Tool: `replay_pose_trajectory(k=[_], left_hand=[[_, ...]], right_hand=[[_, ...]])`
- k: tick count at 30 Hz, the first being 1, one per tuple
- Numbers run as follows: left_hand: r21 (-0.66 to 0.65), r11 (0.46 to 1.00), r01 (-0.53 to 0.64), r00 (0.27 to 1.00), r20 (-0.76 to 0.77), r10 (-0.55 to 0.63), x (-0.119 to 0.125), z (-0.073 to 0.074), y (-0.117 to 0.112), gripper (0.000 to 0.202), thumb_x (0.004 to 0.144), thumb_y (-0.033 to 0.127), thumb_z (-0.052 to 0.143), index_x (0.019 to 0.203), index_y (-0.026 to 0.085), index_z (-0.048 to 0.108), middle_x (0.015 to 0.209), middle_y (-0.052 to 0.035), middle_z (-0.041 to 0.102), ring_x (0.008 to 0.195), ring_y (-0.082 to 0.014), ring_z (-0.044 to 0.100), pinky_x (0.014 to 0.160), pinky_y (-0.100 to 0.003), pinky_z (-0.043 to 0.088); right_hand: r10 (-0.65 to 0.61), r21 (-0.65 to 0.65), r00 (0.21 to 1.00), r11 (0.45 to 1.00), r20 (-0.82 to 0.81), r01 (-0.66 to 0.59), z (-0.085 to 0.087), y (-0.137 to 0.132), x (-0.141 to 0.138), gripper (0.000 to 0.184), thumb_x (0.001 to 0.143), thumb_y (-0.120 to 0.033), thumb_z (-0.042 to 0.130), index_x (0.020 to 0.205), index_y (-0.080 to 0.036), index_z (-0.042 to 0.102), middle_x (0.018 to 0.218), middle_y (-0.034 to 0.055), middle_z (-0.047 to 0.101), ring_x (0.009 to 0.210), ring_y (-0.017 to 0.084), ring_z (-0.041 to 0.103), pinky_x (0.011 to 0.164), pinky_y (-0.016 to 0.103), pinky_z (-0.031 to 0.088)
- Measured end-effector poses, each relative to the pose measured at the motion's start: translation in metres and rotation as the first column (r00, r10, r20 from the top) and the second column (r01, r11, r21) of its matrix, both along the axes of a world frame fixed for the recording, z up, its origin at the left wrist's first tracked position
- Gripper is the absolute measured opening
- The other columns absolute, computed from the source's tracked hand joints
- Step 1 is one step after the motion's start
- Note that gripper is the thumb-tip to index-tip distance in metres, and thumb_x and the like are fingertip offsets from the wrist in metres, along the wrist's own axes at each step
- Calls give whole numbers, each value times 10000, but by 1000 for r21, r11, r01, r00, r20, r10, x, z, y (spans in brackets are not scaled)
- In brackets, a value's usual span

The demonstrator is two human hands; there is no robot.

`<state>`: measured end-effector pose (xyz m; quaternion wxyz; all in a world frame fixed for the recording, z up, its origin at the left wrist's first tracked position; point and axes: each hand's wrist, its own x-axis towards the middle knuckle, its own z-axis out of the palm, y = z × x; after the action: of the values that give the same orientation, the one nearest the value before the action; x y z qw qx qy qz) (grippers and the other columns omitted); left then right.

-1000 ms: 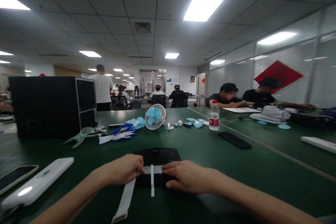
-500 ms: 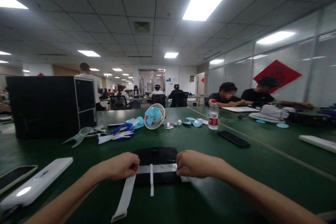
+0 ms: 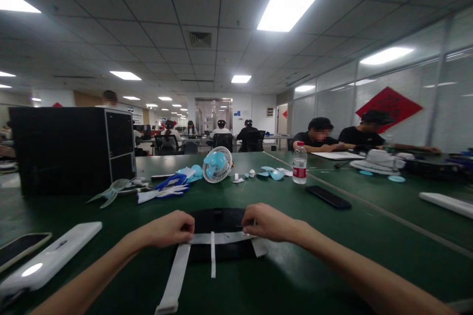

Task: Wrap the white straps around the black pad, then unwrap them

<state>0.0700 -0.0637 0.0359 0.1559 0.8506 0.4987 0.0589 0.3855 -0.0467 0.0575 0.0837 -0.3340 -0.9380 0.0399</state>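
Observation:
A flat black pad (image 3: pixel 221 219) lies on the green table (image 3: pixel 281 275) in front of me. A grey strap (image 3: pixel 221 237) runs across it, with one end hanging toward me at the left and a thin white strip (image 3: pixel 213 261) crossing it. My left hand (image 3: pixel 170 229) is closed on the strap at the pad's left edge. My right hand (image 3: pixel 266 222) is closed on the strap at the pad's right edge.
A black computer case (image 3: pixel 74 150) stands at the left. Blue and white gloves (image 3: pixel 166 189), a small fan (image 3: pixel 218 164), fan parts, a water bottle (image 3: pixel 299 163) and a dark phone (image 3: pixel 328 197) lie beyond. A white power bank (image 3: pixel 51 258) lies near left. People sit at far tables.
My right hand slid to the right along the strap, from near the middle to the pad's right edge. A standing person at the back walked left behind the computer case.

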Motion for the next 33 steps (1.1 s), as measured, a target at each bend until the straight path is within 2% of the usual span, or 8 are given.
replay_pose_trajectory(k=[4, 8, 11, 15, 20, 26, 30, 33], left_hand=[[89, 989, -118, 993, 37, 115, -5, -1, 8, 260, 858, 389, 450, 879, 198, 626, 905, -17, 637, 794, -156, 583, 691, -265, 432], [247, 935, -255, 959, -60, 278, -20, -6, 20, 247, 853, 362, 448, 864, 196, 629, 925, -52, 641, 837, -187, 593, 709, -296, 444], [319, 908, -272, 940, -114, 322, -36, -11, 31, 222, 839, 339, 471, 866, 193, 635, 935, -67, 652, 861, -205, 601, 734, -322, 451], [290, 901, -323, 917, -141, 374, -52, -14, 37, 211, 834, 327, 477, 852, 191, 637, 928, -74, 669, 830, -203, 618, 706, -316, 461], [256, 904, -343, 892, -213, 399, -59, -15, 36, 197, 807, 321, 496, 859, 200, 642, 960, -84, 682, 876, -233, 628, 708, -331, 470], [227, 910, -345, 894, -214, 393, -68, -23, 43, 188, 785, 346, 521, 860, 216, 633, 961, -72, 676, 864, -235, 628, 696, -337, 473], [225, 911, -346, 895, -213, 392, -70, -27, 46, 189, 781, 352, 531, 875, 219, 628, 965, -69, 665, 859, -229, 623, 696, -332, 475], [216, 914, -342, 898, -213, 386, -68, -25, 43, 195, 784, 344, 532, 895, 211, 622, 975, -74, 658, 864, -223, 617, 711, -330, 477]], right_hand=[[-13, 33, 1000, 999, 3, 13, -1, 11, -15, 280, 840, -315, 580, 1064, -177, 675, 1028, 63, 649, 900, 187, 595, 763, 291, 457], [12, 51, 999, 999, 41, -14, 2, 21, -41, 344, 823, -285, 596, 1141, -161, 636, 1086, 89, 631, 956, 211, 593, 807, 316, 472], [22, 92, 998, 995, 55, -27, 4, 29, -62, 399, 810, -256, 603, 1187, -127, 611, 1137, 124, 612, 1002, 231, 587, 837, 329, 473], [4, 83, 992, 996, 127, -15, 2, 39, -82, 361, 820, -253, 591, 1144, -101, 637, 1090, 136, 647, 969, 242, 608, 794, 326, 484], [-25, 60, 987, 998, 159, 15, -9, 56, -90, 288, 810, -259, 610, 1060, -140, 689, 1012, 93, 691, 877, 199, 635, 701, 250, 467], [-19, 153, 999, 988, 49, 11, -15, 80, -68, 247, 798, -299, 617, 977, -165, 723, 911, 67, 711, 820, 177, 632, 675, 226, 425], [-149, 165, 988, 974, -49, 156, 0, 93, -25, 235, 811, -301, 583, 925, -160, 731, 839, 58, 711, 722, 155, 615, 626, 223, 400], [-314, 189, 945, 927, -89, 325, 8, 107, 21, 243, 814, -313, 568, 871, -149, 737, 813, 70, 709, 717, 169, 615, 613, 235, 394]])
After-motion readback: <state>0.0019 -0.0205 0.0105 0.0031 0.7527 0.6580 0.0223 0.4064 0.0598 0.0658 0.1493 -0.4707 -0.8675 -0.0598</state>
